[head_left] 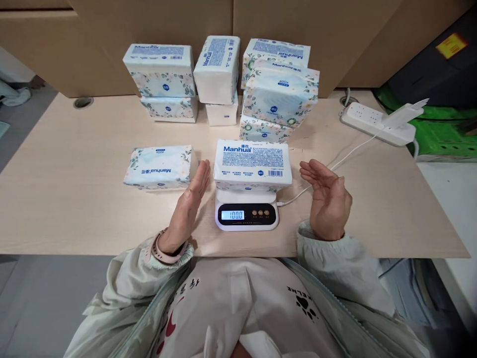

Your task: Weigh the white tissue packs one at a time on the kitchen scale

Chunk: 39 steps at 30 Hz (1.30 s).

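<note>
A tissue pack [253, 161] with blue print lies on a white digital scale [246, 223], whose lit display seems to read 100.0. My left hand [188, 209] is held upright on the left of the scale, fingers straight and palm turned inward, holding nothing. On the other side, my right hand [328, 201] stands with its fingers stretched out, apart from the pack and empty. Another tissue pack [160, 168] rests on the table just left of my left hand, its label upside down to me.
At the back of the table [74, 199] stand stacked tissue packs: a left stack [162, 82], a middle stack [216, 74] and a right stack [281, 97]. A white power strip [372, 122] lies at right, with a cable [354, 149] running to the scale. Cardboard [156, 22] rises behind.
</note>
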Each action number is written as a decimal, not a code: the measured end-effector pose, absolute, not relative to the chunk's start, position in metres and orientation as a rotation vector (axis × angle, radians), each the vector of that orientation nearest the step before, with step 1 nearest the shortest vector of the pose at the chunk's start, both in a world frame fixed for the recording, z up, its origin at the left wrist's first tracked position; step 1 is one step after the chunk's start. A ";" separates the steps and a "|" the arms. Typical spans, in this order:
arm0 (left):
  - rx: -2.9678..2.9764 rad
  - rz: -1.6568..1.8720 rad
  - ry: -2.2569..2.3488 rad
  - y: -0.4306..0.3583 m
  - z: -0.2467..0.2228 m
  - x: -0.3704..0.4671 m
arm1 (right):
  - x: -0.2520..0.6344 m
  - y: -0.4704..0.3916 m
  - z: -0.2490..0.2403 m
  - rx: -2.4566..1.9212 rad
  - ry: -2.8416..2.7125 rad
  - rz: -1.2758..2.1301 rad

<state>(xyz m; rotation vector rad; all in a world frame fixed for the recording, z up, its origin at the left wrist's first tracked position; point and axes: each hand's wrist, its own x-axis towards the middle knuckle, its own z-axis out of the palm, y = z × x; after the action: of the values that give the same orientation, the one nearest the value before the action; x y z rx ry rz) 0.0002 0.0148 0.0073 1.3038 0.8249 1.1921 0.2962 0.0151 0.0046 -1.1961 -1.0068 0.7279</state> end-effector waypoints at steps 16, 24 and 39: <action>1.312 1.162 0.805 0.015 0.012 0.000 | 0.297 0.015 0.003 -1.149 -0.998 0.761; 1.292 1.148 0.824 0.015 0.017 0.002 | 0.295 0.014 0.004 -1.137 -1.000 0.789; 1.280 1.136 0.829 0.014 0.020 0.005 | 0.297 0.012 0.004 -1.199 -1.042 0.805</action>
<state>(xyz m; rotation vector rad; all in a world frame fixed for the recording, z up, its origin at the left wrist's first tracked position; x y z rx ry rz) 0.0051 0.0143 0.0198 1.2801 0.8286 1.1361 0.2967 0.0119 0.0042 -1.1993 -1.0420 0.8050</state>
